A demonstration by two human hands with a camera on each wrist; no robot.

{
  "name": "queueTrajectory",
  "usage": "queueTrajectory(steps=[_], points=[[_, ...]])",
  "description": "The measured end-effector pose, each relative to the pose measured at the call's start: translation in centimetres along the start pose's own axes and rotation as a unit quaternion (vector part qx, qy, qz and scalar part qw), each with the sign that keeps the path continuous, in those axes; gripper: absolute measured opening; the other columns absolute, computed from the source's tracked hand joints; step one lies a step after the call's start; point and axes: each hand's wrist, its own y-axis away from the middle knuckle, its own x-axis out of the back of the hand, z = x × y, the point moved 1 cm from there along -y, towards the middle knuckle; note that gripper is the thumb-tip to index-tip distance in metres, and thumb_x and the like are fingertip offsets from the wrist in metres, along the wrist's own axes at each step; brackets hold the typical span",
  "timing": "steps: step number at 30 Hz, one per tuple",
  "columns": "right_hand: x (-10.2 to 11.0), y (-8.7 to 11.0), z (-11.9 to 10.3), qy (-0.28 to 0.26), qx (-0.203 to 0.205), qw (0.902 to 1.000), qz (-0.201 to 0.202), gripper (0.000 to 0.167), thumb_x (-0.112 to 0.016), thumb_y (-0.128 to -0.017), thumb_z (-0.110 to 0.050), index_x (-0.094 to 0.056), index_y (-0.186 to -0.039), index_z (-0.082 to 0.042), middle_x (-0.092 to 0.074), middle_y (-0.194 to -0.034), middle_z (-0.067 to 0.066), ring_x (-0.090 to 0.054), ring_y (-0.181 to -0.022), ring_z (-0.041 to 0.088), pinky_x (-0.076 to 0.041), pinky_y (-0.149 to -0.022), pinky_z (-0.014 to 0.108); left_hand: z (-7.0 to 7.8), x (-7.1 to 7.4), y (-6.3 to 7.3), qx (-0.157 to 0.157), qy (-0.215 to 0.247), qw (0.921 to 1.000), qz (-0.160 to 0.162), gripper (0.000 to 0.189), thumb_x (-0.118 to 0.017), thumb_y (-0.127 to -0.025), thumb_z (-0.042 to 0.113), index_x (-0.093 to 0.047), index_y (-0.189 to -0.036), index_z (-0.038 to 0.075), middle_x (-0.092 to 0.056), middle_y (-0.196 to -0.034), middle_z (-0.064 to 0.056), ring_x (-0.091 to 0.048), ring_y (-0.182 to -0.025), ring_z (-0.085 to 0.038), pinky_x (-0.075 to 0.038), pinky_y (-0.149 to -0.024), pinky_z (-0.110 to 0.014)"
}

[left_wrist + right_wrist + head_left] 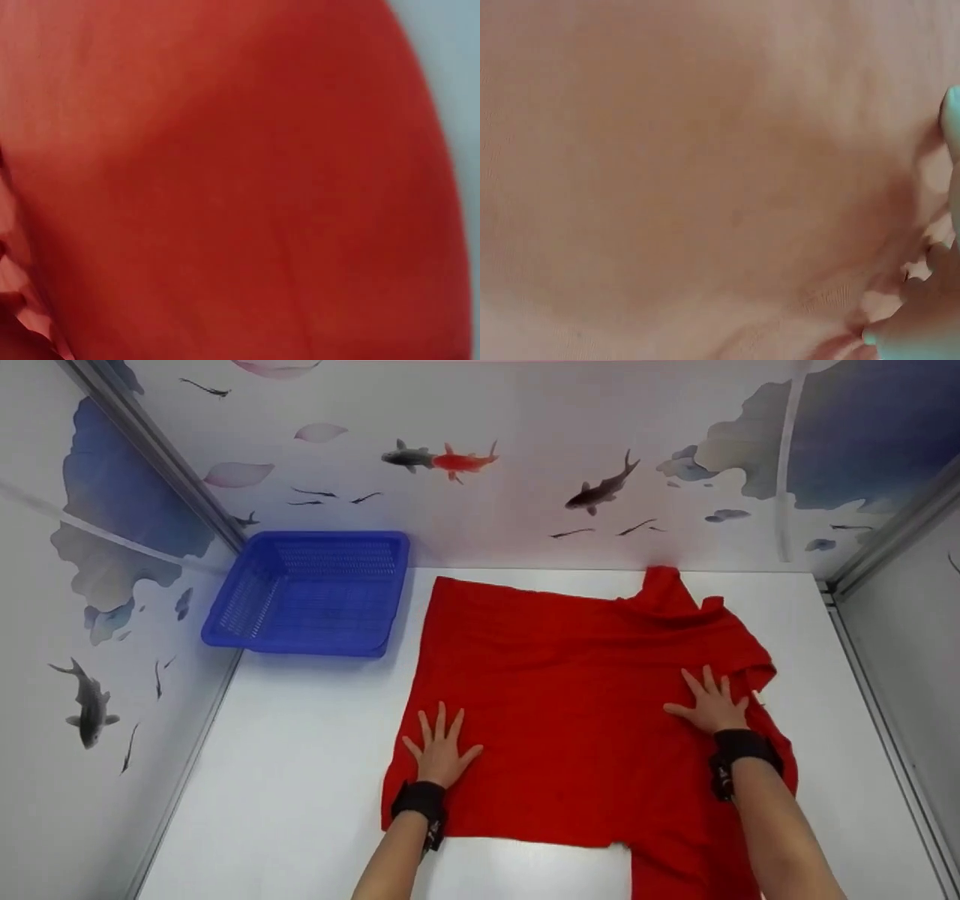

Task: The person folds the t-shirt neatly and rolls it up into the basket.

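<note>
A red shirt [555, 720] lies spread on the white table, its hem toward the left and a sleeve [664, 589] sticking out at the far side. My left hand [441, 754] rests on the shirt near the hem, fingers straight and spread. Toward the shoulder end, my right hand [711, 706] also lies on the fabric with spread fingers. Red cloth [247, 180] fills most of the left wrist view, its edge curving down the right side. In the right wrist view, fingers [922, 330] touch rumpled cloth at the right edge.
A blue plastic basket [390, 622] stands at the back left of the table [300, 750]. Behind it rises a wall panel [525, 405] printed with fish, and side panels bound the table left and right. A second sleeve [682, 870] runs off the near edge of the view.
</note>
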Motion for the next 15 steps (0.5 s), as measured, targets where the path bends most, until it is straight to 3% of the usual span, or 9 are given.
queueTrajectory(steps=[4,7,15], points=[[0.4,1.0,0.9,0.014,-0.019,0.9994,0.024,0.080,-0.053,-0.097,-0.040,-0.015,-0.150,0.007,0.002,-0.149,0.043,0.004,-0.136,0.061,0.004,-0.100,0.079,1.3,-0.2,0.1,0.020,-0.007,0.9997,-0.010,0.076,-0.066,-0.089,0.045,-0.036,-0.152,0.013,-0.015,-0.160,-0.020,-0.002,-0.143,-0.053,0.003,-0.097,-0.081],[-0.2,1.6,1.0,0.002,-0.010,0.9990,0.045,0.077,-0.051,-0.099,-0.038,-0.016,-0.150,0.007,0.001,-0.150,0.043,0.003,-0.138,0.059,0.005,-0.100,0.078,1.4,-0.2,0.2,0.046,-0.008,0.9988,-0.011,0.078,-0.066,-0.089,0.047,-0.034,-0.153,0.016,-0.013,-0.161,-0.018,0.001,-0.143,-0.053,0.004,-0.097,-0.081],[-2.8,5.6,0.9,-0.024,0.027,0.9959,0.083,0.068,-0.055,-0.098,-0.027,-0.025,-0.148,0.008,-0.006,-0.150,0.043,-0.003,-0.138,0.059,0.006,-0.098,0.079,-1.0,0.1,1.2,0.080,-0.005,0.9968,-0.004,0.080,-0.063,-0.089,0.050,-0.030,-0.154,0.019,-0.008,-0.162,-0.016,0.006,-0.143,-0.053,0.008,-0.096,-0.080]])
